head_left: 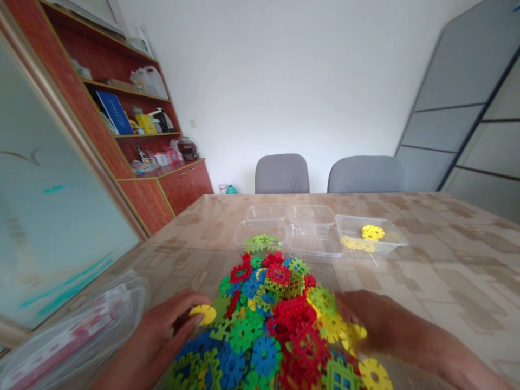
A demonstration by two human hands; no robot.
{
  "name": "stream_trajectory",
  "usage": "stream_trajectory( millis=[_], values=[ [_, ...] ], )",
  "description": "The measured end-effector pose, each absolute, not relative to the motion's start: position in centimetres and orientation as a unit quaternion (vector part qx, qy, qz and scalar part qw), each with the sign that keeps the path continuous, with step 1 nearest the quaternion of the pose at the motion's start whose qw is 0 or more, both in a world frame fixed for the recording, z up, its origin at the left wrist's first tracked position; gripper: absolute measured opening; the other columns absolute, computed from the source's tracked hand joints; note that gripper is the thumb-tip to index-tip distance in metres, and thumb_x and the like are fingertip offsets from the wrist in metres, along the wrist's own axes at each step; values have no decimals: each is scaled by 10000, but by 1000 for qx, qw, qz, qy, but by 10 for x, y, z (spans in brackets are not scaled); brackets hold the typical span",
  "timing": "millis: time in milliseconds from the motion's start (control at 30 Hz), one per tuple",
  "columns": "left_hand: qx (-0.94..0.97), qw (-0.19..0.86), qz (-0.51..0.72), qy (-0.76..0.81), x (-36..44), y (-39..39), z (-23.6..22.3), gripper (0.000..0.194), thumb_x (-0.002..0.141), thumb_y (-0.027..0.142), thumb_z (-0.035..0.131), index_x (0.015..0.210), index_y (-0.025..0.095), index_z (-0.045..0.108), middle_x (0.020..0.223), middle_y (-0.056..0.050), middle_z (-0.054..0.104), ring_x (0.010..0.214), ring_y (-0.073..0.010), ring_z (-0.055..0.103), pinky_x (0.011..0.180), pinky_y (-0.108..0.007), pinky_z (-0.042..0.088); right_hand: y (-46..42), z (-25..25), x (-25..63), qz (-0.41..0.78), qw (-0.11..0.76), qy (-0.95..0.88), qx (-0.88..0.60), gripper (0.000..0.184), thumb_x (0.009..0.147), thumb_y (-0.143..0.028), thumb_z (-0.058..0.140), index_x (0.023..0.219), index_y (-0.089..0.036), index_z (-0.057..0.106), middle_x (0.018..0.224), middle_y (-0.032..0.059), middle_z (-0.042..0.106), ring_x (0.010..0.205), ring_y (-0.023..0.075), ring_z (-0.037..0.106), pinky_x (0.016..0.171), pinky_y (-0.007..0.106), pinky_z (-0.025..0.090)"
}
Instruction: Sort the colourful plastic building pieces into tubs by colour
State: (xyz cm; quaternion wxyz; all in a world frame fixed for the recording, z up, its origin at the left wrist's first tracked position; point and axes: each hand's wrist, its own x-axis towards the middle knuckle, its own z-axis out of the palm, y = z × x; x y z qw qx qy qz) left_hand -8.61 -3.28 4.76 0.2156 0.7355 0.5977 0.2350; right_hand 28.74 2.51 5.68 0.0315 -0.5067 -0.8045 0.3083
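My left hand pinches a yellow notched disc at the left side of a heap of plastic building pieces. The heap mixes red, green, blue and yellow discs with square window-like pieces. At its right side my right hand is closed around yellow pieces; its fingers are partly hidden and blurred. Just below that hand lies another yellow disc. Red square pieces sit in the middle of the pile, beside a blue disc.
Beyond the heap stand several clear plastic tubs; the right one holds yellow discs. A light green piece shows at the front left tub. A clear plastic bag lies at left. Two grey chairs stand behind the table.
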Motion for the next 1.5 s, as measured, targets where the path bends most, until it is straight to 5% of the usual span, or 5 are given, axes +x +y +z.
stream_trajectory(
  millis=[333,700,933,1133,1500],
  values=[
    [702,386,314,510,4,-12,47,153,795,307,559,844,179,625,659,14,588,553,-114,516,475,-170,387,35,57,292,482,138,-771,-392,121,682,-140,654,747,-190,565,627,-77,437,571,85,372,505,201,260],
    [620,568,317,439,53,4,11,158,727,199,587,842,179,480,578,52,540,420,-85,504,406,-167,429,20,30,232,595,321,-678,-289,341,783,-458,676,799,-200,453,686,-51,476,575,88,372,535,221,292],
    [753,319,337,467,29,0,33,387,756,136,559,1122,261,583,1023,-26,672,802,-145,637,668,-208,493,58,47,271,399,367,-732,-411,283,864,-475,547,917,-198,565,779,9,588,698,154,523,612,260,405],
    [732,263,322,541,15,7,51,283,826,202,537,1089,249,631,1003,-19,681,787,-155,621,694,-230,473,142,47,358,132,418,-650,-621,369,799,-500,479,951,-180,583,719,56,662,599,201,585,535,293,439],
    [767,205,277,541,-26,35,72,209,887,222,512,1035,224,660,1005,-3,687,870,-174,624,773,-260,459,121,60,379,163,280,-731,-600,311,747,-498,533,794,-236,695,694,33,698,601,210,620,557,298,452]
  ],
)
